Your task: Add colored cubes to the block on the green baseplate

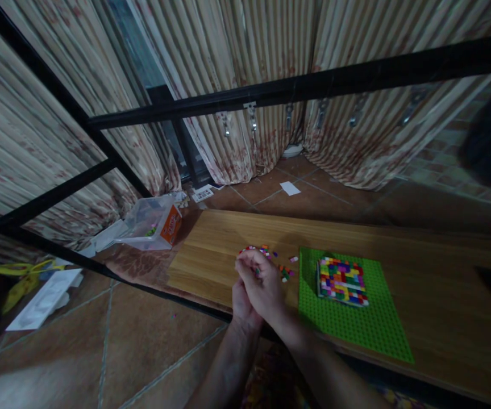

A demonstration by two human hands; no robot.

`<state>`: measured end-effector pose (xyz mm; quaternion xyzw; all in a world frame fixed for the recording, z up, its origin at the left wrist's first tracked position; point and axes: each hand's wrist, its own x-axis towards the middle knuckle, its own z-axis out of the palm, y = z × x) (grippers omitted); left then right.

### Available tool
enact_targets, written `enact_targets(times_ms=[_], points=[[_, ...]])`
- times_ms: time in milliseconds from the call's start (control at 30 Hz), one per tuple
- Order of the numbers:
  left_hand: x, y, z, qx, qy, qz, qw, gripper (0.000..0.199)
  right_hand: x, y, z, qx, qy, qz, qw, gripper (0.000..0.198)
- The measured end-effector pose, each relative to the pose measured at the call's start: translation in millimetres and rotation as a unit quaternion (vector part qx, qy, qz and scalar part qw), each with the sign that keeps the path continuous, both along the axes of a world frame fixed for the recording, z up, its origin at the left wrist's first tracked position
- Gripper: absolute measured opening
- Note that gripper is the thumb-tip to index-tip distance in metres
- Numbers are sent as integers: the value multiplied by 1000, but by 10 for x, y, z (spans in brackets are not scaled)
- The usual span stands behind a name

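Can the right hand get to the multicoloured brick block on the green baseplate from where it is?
Probably yes. The right hand is just left of the green baseplate, and nothing stands between it and the multicoloured brick block.

Right hand (262,284) over left hand (242,304)

Two hands, the left hand (242,304) and the right hand (261,284), meet just left of one green baseplate (356,324), which carries one block of many-coloured bricks (341,280). Loose small bricks (286,272) lie scattered left of the baseplate, too small to count exactly, on one wooden table (433,272). Far left of the baseplate sits one clear plastic box (152,222), and five metal brackets (288,116) hang on the bar above it.
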<state>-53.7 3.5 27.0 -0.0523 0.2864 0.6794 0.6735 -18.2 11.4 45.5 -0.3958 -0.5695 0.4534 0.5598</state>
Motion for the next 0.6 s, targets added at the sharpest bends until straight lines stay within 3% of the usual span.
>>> enact_targets(times_ms=[100, 200, 300, 433, 500, 600], points=[[-25, -52, -27, -6, -69, -31, 997, 26, 146, 44, 54, -3, -10, -24, 1000, 16], [-94, -132, -72, -85, -117, -46, 988, 24, 535, 173, 83, 14, -182, -77, 980, 21], [-163, -225, -121, -129, -124, -68, 982, 21, 936, 334, 86, -11, -449, -56, 892, 28], [-164, -321, -181, -133, -95, -113, 980, 19, 1124, 521, -4, -62, -624, 88, 774, 67], [-141, -353, -205, -138, -87, -123, 979, 18, 1101, 591, -77, -80, -655, 133, 740, 80], [-117, -381, -224, -146, -77, -124, 978, 15, 1052, 655, -166, -87, -670, 157, 720, 83]])
